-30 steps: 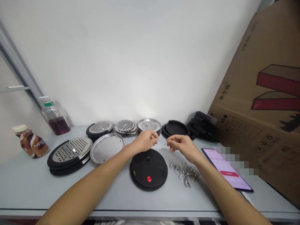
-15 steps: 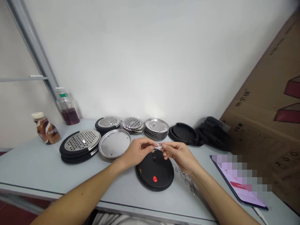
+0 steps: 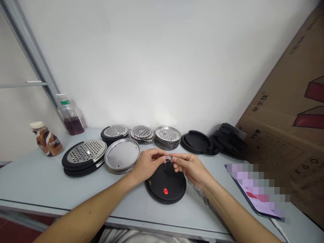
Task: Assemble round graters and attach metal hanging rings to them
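Observation:
Above a round black disc (image 3: 165, 184) with a red dot on it, my two hands meet at the fingertips. A small metal ring (image 3: 168, 158) is pinched between them; its details are too fine to make out. My left hand (image 3: 149, 163) holds it by thumb and forefinger from the left. My right hand (image 3: 192, 167) pinches it from the opposite side, with the other fingers curled in. Several similar metal rings (image 3: 201, 193) show in a row beside the disc, partly hidden by my right wrist.
At the left are stacked black-rimmed graters (image 3: 87, 153) and round metal plates (image 3: 121, 155). More perforated discs (image 3: 167, 134) and black holders (image 3: 197, 142) line the wall. Two bottles (image 3: 72, 118) stand far left; a tablet (image 3: 255, 192) and a large carton (image 3: 286, 135) are at right.
The fingertips of my two hands have drawn slightly closer together on the ring. The view has shifted a little, so the objects on the table appear slightly farther left.

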The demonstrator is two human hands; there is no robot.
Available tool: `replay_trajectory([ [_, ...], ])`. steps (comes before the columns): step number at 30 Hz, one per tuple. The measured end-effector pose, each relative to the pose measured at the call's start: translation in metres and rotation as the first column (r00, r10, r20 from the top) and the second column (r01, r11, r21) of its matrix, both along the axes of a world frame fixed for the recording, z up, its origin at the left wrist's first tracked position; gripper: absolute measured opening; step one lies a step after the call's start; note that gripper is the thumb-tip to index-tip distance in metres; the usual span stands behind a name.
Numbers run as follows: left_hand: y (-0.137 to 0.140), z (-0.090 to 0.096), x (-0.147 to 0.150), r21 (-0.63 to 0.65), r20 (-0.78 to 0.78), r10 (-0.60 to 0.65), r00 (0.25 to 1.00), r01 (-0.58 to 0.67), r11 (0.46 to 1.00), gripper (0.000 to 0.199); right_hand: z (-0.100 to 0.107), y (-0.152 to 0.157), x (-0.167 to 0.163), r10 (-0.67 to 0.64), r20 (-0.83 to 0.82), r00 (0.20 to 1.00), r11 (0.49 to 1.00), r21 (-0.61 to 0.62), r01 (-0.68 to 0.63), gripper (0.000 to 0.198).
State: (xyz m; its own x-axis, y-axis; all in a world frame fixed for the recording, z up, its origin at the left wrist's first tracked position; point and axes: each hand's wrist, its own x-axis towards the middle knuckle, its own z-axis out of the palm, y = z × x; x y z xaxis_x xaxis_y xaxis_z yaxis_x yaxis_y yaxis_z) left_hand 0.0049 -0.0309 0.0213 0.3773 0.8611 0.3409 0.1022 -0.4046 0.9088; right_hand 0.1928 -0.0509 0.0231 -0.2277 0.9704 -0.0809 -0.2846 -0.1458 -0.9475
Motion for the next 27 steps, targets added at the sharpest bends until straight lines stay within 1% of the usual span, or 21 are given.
replay_trajectory([
  [3, 0.0, 0.0, 0.0, 0.1, -0.067, 0.084, 0.994, -0.077, 0.992, 0.018, 0.0, -0.002, -0.001, 0.043, -0.044, 0.998, 0.998, -0.054, -0.045, 0.025],
  [6, 0.0, 0.001, -0.001, 0.155, -0.116, 0.127, 0.985, -0.109, 0.982, 0.019, -0.001, -0.004, -0.004, 0.102, -0.027, 0.994, 0.992, -0.066, -0.103, 0.023],
  [8, 0.0, 0.001, -0.001, 0.141, -0.115, 0.109, 0.987, -0.092, 0.986, 0.018, -0.003, -0.005, -0.007, 0.093, 0.025, 0.995, 0.995, -0.023, -0.093, 0.024],
  [10, 0.0, 0.001, 0.0, 0.076, -0.077, 0.063, 0.995, -0.058, 0.995, 0.018, -0.004, -0.005, -0.009, 0.013, 0.112, 0.994, 0.998, 0.06, -0.02, 0.026],
  [12, 0.001, 0.0, 0.0, 0.006, -0.014, 0.016, 1.0, -0.016, 1.0, 0.018, -0.005, -0.005, -0.011, -0.084, 0.216, 0.973, 0.989, 0.14, 0.054, 0.027],
  [14, 0.003, -0.001, -0.001, -0.026, 0.034, -0.008, 0.999, 0.009, 1.0, 0.018, -0.005, -0.004, -0.012, -0.139, 0.285, 0.948, 0.98, 0.178, 0.091, 0.028],
  [16, 0.004, -0.001, -0.001, -0.023, 0.043, -0.008, 0.999, 0.009, 1.0, 0.017, -0.005, -0.004, -0.012, -0.149, 0.298, 0.943, 0.978, 0.186, 0.096, 0.028],
  [20, 0.005, 0.0, -0.001, -0.003, -0.016, 0.006, 1.0, -0.006, 1.0, 0.015, -0.004, -0.004, -0.01, -0.136, 0.263, 0.955, 0.979, 0.182, 0.089, 0.028],
  [22, 0.004, 0.0, -0.001, 0.044, -0.069, 0.032, 0.997, -0.029, 0.999, 0.014, -0.003, -0.004, -0.01, -0.126, 0.249, 0.96, 0.979, 0.188, 0.079, 0.028],
  [25, 0.001, 0.001, -0.001, 0.193, -0.154, 0.114, 0.982, -0.083, 0.978, 0.011, -0.002, -0.005, -0.01, -0.128, 0.231, 0.965, 0.976, 0.204, 0.081, 0.029],
  [27, 0.0, 0.002, 0.0, 0.279, -0.18, 0.137, 0.974, -0.083, 0.957, 0.01, -0.001, -0.006, -0.01, -0.144, 0.226, 0.964, 0.975, 0.2, 0.099, 0.029],
])
